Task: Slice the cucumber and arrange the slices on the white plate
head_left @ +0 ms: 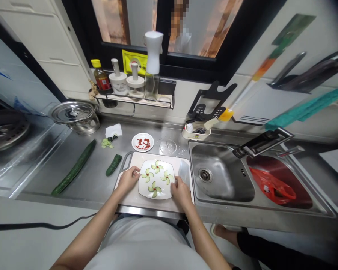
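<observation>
A white squarish plate (142, 187) rests on a pale cutting board (129, 200). Thin cucumber slices (154, 190) form several pinwheels on it, each with a small red bit at its centre. My left hand (129, 180) pinches the plate's left edge with curled fingers. At the right edge, my right hand (183, 192) grips the rim, thumb and fingers closed. A knife blade (183, 169) lies on the board beside the plate; its handle is hidden near my right hand. Left of the board lies a cut piece of cucumber (113, 165).
A long cucumber (74, 167), cucumber scraps (107, 142) and a small dish of red bits (142, 149) lie on the steel counter. A lidded pot (84, 122) stands back left. The sink (222, 176) is at right, with a red bag (273, 187). Another person's leg (259, 243) shows lower right.
</observation>
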Demonstrator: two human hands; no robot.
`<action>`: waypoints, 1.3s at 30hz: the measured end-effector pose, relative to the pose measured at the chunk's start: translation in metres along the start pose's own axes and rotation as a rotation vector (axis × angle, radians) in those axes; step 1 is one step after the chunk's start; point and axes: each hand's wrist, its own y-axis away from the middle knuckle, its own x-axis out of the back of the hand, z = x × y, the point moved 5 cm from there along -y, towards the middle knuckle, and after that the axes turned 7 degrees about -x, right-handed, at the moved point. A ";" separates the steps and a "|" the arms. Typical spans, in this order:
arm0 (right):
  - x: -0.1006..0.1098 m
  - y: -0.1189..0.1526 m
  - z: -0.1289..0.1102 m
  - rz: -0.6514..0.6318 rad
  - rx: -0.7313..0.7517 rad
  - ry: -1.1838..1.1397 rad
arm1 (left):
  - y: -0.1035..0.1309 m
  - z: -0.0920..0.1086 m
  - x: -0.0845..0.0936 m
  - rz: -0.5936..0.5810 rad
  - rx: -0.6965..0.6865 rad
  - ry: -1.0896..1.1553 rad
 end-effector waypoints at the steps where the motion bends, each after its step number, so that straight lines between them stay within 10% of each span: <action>1: -0.001 0.000 -0.001 -0.002 0.001 0.011 | 0.000 0.000 -0.001 -0.001 -0.001 -0.004; 24: -0.013 -0.001 0.003 -0.035 -0.037 -0.153 | 0.003 -0.013 -0.014 -0.100 0.019 0.051; 39: -0.007 0.001 0.009 -0.129 -0.014 -1.056 | 0.024 0.025 0.004 -0.251 0.133 0.842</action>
